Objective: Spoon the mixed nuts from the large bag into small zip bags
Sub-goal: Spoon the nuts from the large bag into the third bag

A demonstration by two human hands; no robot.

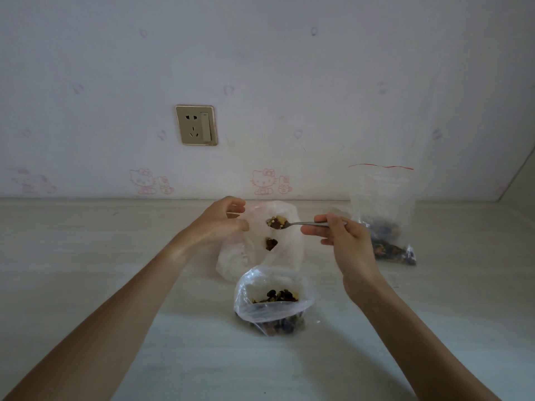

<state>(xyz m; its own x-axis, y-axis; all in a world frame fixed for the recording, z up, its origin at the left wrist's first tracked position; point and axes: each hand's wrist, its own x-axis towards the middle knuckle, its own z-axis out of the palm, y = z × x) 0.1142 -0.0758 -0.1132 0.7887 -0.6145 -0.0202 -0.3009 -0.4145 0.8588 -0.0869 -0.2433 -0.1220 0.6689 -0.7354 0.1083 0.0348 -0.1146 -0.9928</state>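
My left hand (220,224) pinches the rim of a small cloudy zip bag (231,261) and holds its mouth open; a few nuts (271,243) lie inside it. My right hand (344,241) grips the handle of a metal spoon (301,224). The spoon bowl carries a heap of mixed nuts (276,222) just over the open mouth of that bag. Nearer to me stands the open clear large bag (254,287), with mixed nuts in its bottom.
A zip bag with a red seal line (382,198) leans against the wall at the right, nuts in its base. The pale table (86,241) meets the patterned wall behind. A gold wall socket (197,125) sits above the table at the left.
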